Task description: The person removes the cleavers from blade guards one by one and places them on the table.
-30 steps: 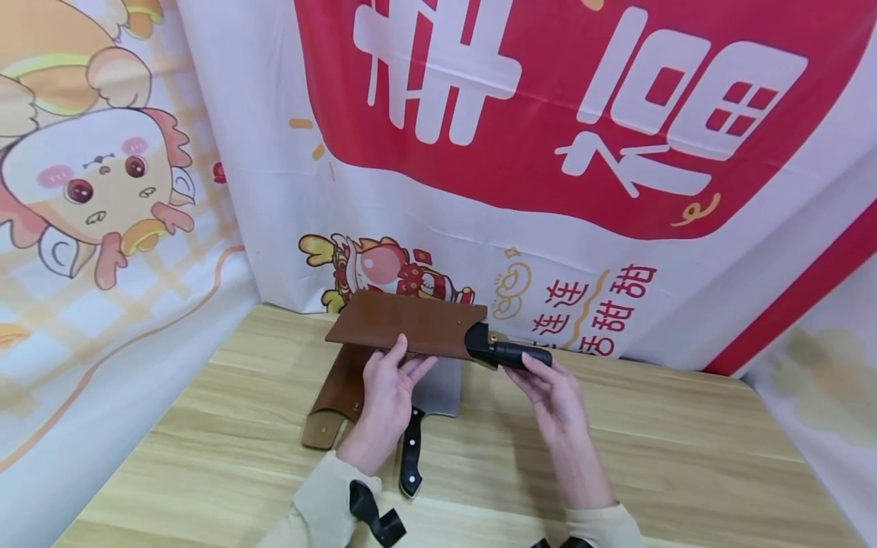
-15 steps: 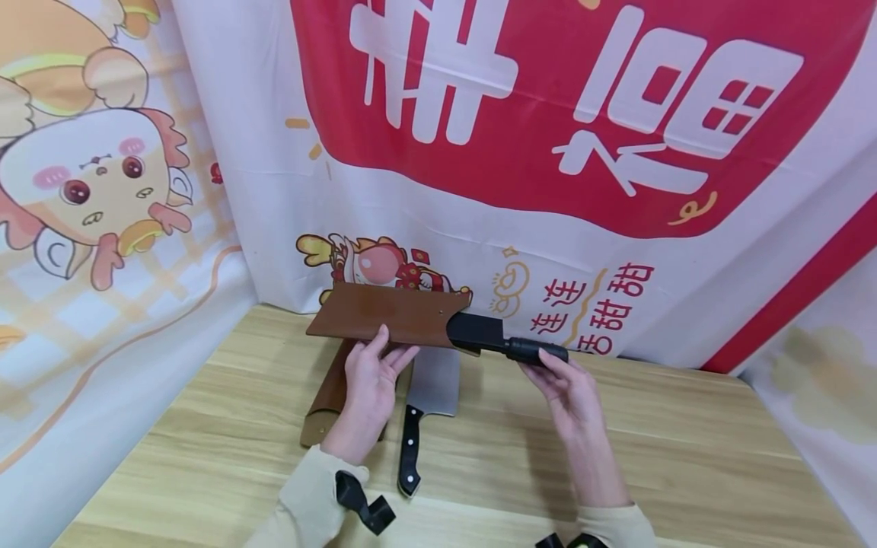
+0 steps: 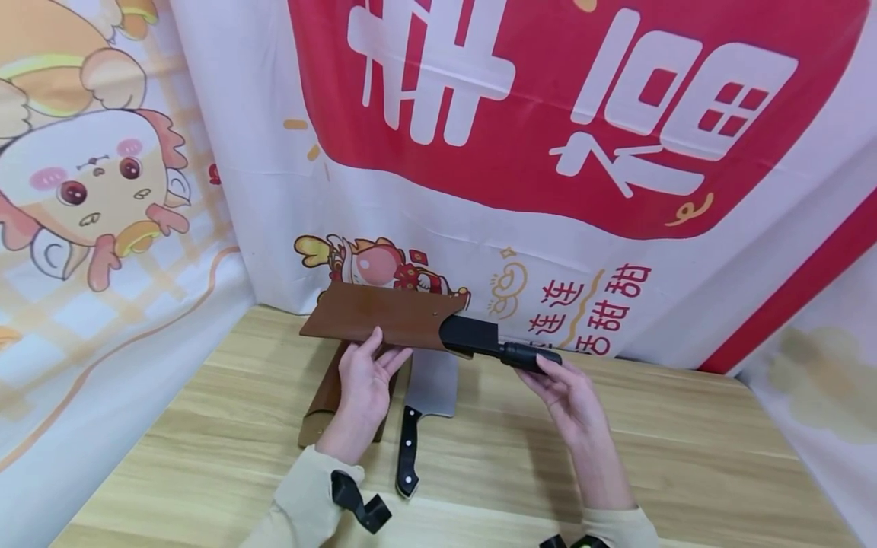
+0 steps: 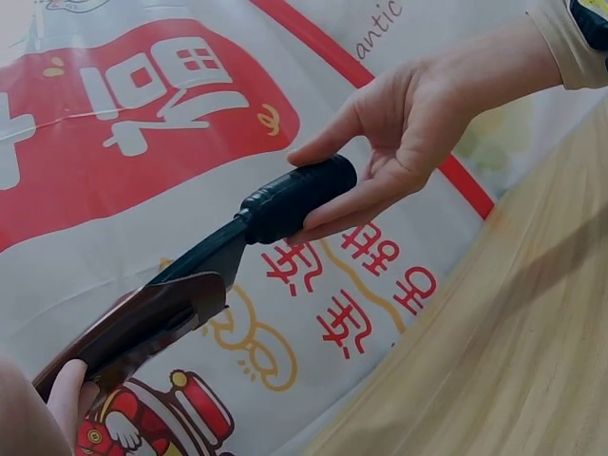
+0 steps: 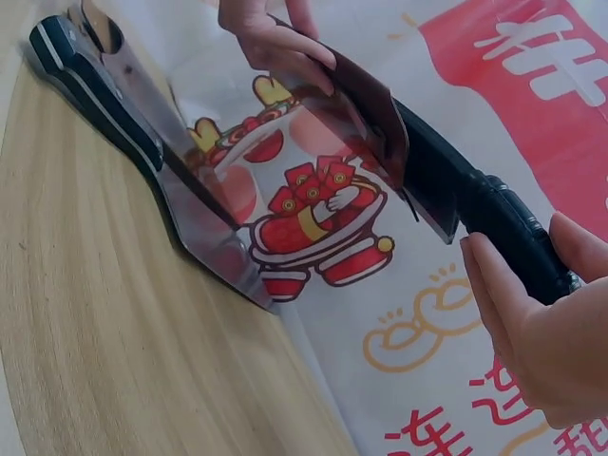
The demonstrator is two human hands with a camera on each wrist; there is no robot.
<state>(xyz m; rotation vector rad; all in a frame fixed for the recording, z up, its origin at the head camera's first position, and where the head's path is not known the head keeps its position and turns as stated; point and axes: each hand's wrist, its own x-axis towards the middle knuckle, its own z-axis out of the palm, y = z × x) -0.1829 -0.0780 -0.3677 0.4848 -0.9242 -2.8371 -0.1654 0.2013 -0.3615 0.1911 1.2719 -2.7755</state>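
Note:
My left hand (image 3: 365, 384) holds a brown sheath (image 3: 377, 312) from below, thumb on its near face, above the table. My right hand (image 3: 572, 392) pinches the black handle (image 3: 529, 356) of a cleaver between thumb and fingers. Part of the cleaver's black blade (image 3: 473, 336) shows outside the sheath's right end; the rest is hidden inside. In the right wrist view the bare blade's corner (image 5: 439, 214) juts past the sheath's mouth. Beneath, a second cleaver (image 3: 433, 384) with a silver blade and a riveted black handle lies on the table.
Another brown sheath (image 3: 325, 403) lies on the wooden table (image 3: 685, 457), left of the silver cleaver and partly behind my left hand. A printed white and red cloth (image 3: 425, 190) hangs close behind the table, with more cloth at both sides.
The black cleaver has slid partway out of its sheath, baring blade near the handle. My hands moved apart, left hand leftward with the sheath, right hand rightward; lately both shifted slightly left.

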